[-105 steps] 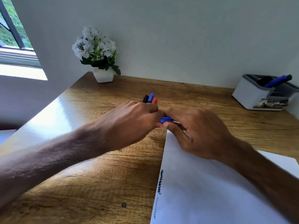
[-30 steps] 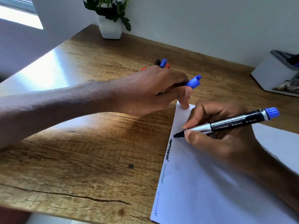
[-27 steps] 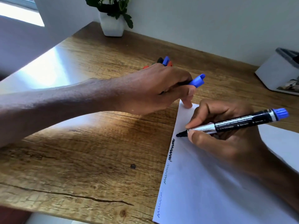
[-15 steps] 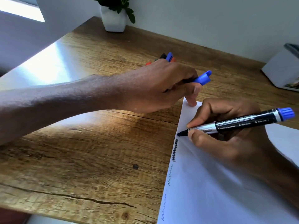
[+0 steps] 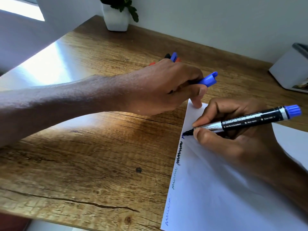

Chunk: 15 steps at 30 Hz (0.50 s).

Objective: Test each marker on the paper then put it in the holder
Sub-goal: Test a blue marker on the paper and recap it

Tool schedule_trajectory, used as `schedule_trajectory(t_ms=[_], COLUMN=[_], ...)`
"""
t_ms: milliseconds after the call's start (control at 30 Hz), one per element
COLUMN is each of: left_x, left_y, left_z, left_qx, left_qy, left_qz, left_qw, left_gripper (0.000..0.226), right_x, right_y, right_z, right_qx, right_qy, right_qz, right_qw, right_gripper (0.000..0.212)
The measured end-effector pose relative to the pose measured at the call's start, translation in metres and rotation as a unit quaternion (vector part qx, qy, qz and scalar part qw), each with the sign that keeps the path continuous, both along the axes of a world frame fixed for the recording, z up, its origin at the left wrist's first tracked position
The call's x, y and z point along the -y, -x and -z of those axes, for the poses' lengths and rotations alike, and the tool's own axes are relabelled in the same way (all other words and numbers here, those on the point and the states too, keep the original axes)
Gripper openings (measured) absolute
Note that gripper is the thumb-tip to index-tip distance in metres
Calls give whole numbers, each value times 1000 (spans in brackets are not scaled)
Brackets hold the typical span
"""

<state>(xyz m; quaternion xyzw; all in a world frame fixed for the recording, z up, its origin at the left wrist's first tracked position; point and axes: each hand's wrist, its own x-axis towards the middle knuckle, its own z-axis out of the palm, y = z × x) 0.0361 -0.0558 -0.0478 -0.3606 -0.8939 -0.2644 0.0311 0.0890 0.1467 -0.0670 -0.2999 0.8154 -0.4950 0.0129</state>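
Head view first. CONTROL: what's the right hand doing?

ME: I see the right hand [image 5: 233, 144] pinching the marker [image 5: 246, 120] low on its barrel, thumb and forefinger clamped just behind the nib. The barrel is black and silver with a blue end, slanting up toward the right edge of the surface [image 5: 83, 155]. The nib is down on the paper [image 5: 225, 189], right at the sheet's left edge, with a short blue stroke [image 5: 183, 136] under it.

CONTROL: And the sheet itself?

ME: White, lying angled on the near right part of the surface, one corner reaching the near edge. Along its left edge I count a black squiggle [image 5: 180, 153] just below the nib, then a fainter greenish squiggle [image 5: 174, 178], then a pale blue squiggle [image 5: 168, 212] by the near corner.

CONTROL: Left hand?

ME: The left hand [image 5: 163, 87] is curled round the blue cap [image 5: 208, 79], which pokes out past the knuckles. One fingertip [image 5: 197, 103] presses the sheet's far corner flat.

CONTROL: Other markers?

ME: The spare markers [image 5: 173, 56] lie behind that hand, toward the far edge. I make out black, blue and red-orange ends; the rest is hidden. The holder [image 5: 290, 70] sits at the right edge, well apart from both hands, cut off by the frame. A white plant pot [image 5: 117, 20] stands at the far edge.
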Motion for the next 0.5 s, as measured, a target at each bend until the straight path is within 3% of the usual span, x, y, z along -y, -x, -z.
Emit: schedule_trajectory(t_ms=[500], left_x=[-1], left_y=[0], left_z=[2], left_qx=[3], left_qy=[-8], left_qz=[-3], left_qw=[1000], left_gripper=[26], right_x=[2], right_y=[1], right_z=[1], right_qx=[-15], right_qy=[27], right_qz=[23], right_qw=[999], right_gripper=[10])
